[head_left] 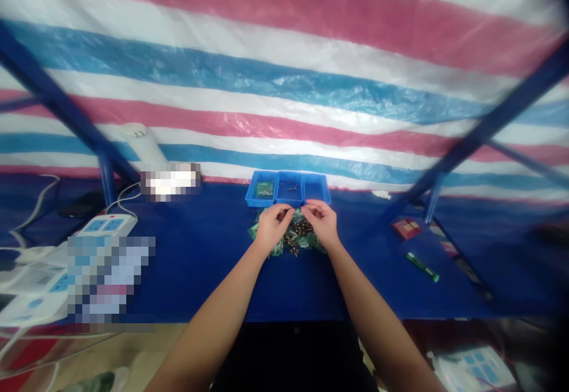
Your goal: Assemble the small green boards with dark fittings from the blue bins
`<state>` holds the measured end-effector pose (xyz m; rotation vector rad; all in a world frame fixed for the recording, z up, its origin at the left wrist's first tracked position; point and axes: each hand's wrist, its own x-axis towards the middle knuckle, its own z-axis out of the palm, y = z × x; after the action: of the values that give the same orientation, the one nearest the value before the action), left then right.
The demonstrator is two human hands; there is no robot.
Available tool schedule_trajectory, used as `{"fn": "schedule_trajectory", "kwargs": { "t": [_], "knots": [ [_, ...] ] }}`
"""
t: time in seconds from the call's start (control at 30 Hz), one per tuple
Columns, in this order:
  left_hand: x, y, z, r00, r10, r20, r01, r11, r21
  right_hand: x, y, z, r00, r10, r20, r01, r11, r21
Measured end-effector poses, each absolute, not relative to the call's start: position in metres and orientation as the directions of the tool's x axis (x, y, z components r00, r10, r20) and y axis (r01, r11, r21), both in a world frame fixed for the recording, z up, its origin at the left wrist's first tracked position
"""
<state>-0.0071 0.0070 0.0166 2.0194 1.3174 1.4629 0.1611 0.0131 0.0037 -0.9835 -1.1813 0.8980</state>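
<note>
My left hand [274,227] and my right hand [322,222] are held close together over a heap of small parts, fingertips a short gap apart. Thumb and fingers are pinched on both hands; anything between them is too small to make out. The heap mixes green circuit-board pieces [276,249] with small brass-coloured metal parts [292,242]. Just beyond my fingers stand three joined blue bins [290,201]. Green pieces [264,188] lie in the left bin, and a few small metal parts [292,188] are in the middle one.
Power strips [109,224] with cables lie at the left of the blue table [195,261]. A white cylinder [146,149] stands behind them. To the right are a green tube-like packet [422,266] and a red box [406,229]. Blue metal bars [471,140] slope up on both sides.
</note>
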Motion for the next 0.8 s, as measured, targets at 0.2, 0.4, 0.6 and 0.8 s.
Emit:
{"fn": "schedule_trajectory", "kwargs": {
  "t": [0.2, 0.4, 0.6, 0.8],
  "knots": [
    [-0.0050, 0.0047, 0.0151, 0.064, 0.856, 0.512, 0.497, -0.473, 0.727, 0.1606, 0.0130, 0.0043, 0.150, 0.955, 0.255, -0.113, 0.273, -0.955],
    [-0.0055, 0.0027, 0.0169, 0.104, 0.854, 0.510, 0.436, -0.500, 0.748, 0.1628, 0.0118, 0.0042, 0.177, 0.947, 0.269, -0.115, 0.291, -0.950],
    [-0.0037, 0.0055, 0.0134, 0.068, 0.836, 0.544, 0.437, -0.515, 0.737, 0.1629, 0.0109, 0.0086, 0.148, 0.957, 0.249, -0.093, 0.264, -0.960],
    [-0.0025, 0.0027, 0.0155, 0.052, 0.857, 0.512, 0.407, -0.487, 0.773, 0.1628, 0.0145, 0.0031, 0.160, 0.964, 0.214, -0.096, 0.231, -0.968]
  ]
}}
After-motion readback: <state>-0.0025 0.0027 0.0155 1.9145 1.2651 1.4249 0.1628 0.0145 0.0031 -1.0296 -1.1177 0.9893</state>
